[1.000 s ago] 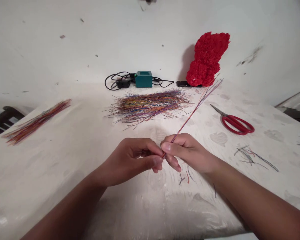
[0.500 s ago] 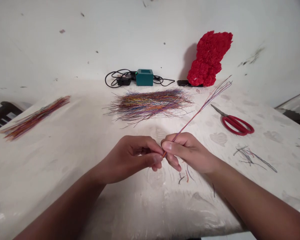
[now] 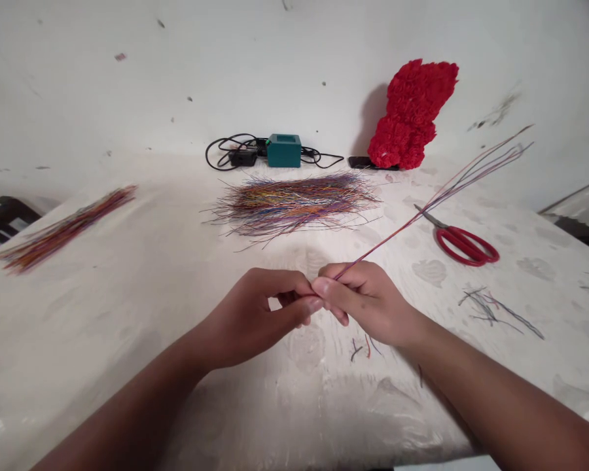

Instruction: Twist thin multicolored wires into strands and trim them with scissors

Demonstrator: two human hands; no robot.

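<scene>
Head view: right hand [image 3: 368,304] is pinching a thin bundle of coloured insulated wires [image 3: 402,227], angled up and rightward.
Left hand [image 3: 258,317] is curling against it, its grip hidden; a bristling multicoloured wire heap [image 3: 294,206] is lying ahead, a slimmer reddish wire bundle [image 3: 66,229] leftward, stray wire snippets [image 3: 491,309] rightward.

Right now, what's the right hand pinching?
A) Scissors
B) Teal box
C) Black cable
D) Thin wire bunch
D. The thin wire bunch runs up and to the right from the grip of the right hand, whose fingers meet the left hand.
</scene>
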